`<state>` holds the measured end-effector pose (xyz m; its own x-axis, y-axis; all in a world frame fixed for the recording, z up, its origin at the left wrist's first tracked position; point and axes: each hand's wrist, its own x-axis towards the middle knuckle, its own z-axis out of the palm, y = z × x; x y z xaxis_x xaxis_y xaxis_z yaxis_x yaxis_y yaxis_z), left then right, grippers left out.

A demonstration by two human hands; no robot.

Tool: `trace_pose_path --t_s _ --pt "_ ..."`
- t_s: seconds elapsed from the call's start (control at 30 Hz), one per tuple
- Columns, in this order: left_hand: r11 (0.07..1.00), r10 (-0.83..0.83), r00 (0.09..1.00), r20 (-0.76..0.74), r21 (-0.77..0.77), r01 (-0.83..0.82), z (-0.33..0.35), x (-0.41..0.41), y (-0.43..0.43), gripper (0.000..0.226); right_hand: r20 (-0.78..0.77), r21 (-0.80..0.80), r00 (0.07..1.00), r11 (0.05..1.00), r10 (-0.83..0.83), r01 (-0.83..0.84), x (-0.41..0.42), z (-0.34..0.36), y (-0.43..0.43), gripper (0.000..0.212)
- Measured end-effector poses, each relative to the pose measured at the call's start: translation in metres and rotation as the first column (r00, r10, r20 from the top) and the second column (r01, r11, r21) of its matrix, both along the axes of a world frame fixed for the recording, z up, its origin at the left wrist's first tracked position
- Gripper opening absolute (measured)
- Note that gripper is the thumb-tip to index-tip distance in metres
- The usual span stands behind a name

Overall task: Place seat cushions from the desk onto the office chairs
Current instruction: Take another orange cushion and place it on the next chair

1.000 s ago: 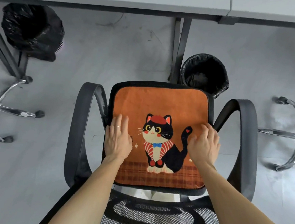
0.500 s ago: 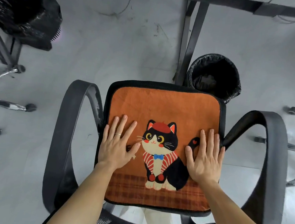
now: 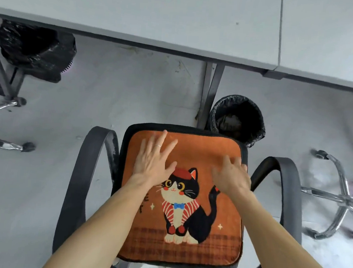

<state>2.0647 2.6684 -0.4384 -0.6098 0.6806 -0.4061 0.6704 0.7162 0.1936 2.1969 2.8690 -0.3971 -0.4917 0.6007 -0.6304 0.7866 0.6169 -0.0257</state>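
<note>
Since the cushion point(image 3: 193, 150) already lies flat on the seat of the office chair point(image 3: 77, 179), square between the two armrests, the step in hand reads as settling, not carrying

Left hand point(image 3: 151, 163): palm down on the far left part of the orange cover, fingers point(image 3: 160, 141) straight and spread, a ring on one. No grip, only flat contact

Right hand point(image 3: 231, 176): palm down near the far right corner, just beside the right armrest. Motion blur here; its fingers look extended and loosely apart, cannot tell more

Likely reason for flat palms on the far half: to smooth the plush and bed the pad down so it does not slide. Cat print faces up, plaid band toward the person, a black border shows round the orange, so the fit looks centred

Desk point(image 3: 159, 16) beyond the chair: the part in view shows no other cushion. Bin point(image 3: 238, 119) with black liner stands just past the seat's far right corner; second bin point(image 3: 34, 48) far left. Chrome chair bases point(image 3: 343, 197) to either side suggest further chairs to serve

Judgement: this chair nearly done
</note>
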Motion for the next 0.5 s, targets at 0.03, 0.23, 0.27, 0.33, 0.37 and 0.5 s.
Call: trace_pose_path --t_s 0.03,0.23,0.27,0.33,0.37,0.5 --pt "1.0 0.0 1.0 0.016 -0.015 0.0 -0.004 -0.009 0.008 0.077 -0.054 0.007 0.998 1.0 0.014 -0.014 -0.011 -0.004 0.007 0.058" --pt "0.987 0.071 0.992 0.104 -0.149 -0.055 -0.032 -0.028 0.012 0.092 -0.077 -0.054 0.986 0.987 0.147 -0.152 -0.032 -0.054 0.008 0.078" --pt "0.989 0.071 0.993 0.096 -0.137 -0.057 -0.036 -0.027 0.011 0.095 -0.088 -0.027 0.986 0.989 0.14 -0.143 -0.029 -0.061 0.006 0.08" --pt "0.991 0.075 0.995 0.067 -0.112 -0.067 -0.04 -0.027 0.013 0.099 -0.112 0.038 0.986 0.992 0.124 -0.12 -0.027 -0.071 0.0 0.083" --pt "0.992 0.078 0.995 0.059 -0.106 -0.071 -0.04 -0.026 0.014 0.1 -0.121 0.059 0.986 0.992 0.117 -0.11 -0.026 -0.074 -0.001 0.084" --pt "0.988 0.064 0.995 0.075 -0.146 -0.053 -0.036 -0.029 0.021 0.101 -0.11 0.051 0.989 0.995 0.095 -0.09 -0.026 -0.077 -0.001 0.084"
